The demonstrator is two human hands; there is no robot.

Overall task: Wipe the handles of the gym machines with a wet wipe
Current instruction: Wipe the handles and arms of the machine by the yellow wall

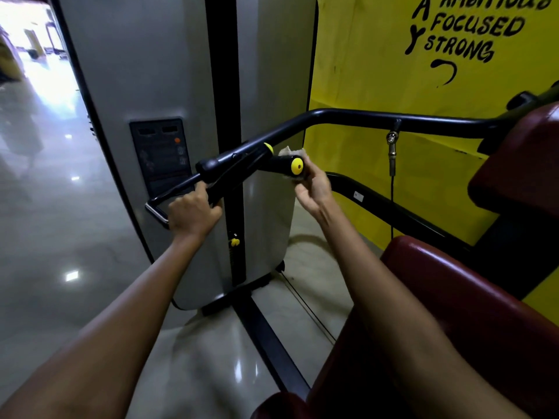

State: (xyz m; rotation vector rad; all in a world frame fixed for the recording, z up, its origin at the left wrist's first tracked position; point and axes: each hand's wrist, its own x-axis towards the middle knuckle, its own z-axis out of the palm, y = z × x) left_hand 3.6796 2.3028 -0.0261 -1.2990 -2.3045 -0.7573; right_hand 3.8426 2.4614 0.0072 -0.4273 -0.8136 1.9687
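Observation:
A black machine arm (348, 116) runs from the right and ends in two black handles with yellow end caps. The nearer handle (287, 164) points at me, its yellow cap showing. My right hand (314, 186) holds a pale wet wipe (292, 152) wrapped around that handle, fingers curled about it. My left hand (193, 213) grips the lower black bar (217, 189) of the same arm, beside a metal loop (155, 211). The second handle (242, 158) lies between my hands.
A grey weight-stack housing (145, 71) with a label panel stands behind the handles. A dark red padded seat (453, 297) and back pad (520, 158) are at the right. A yellow wall (393, 71) with black lettering is behind. Glossy floor (45, 237) stretches left.

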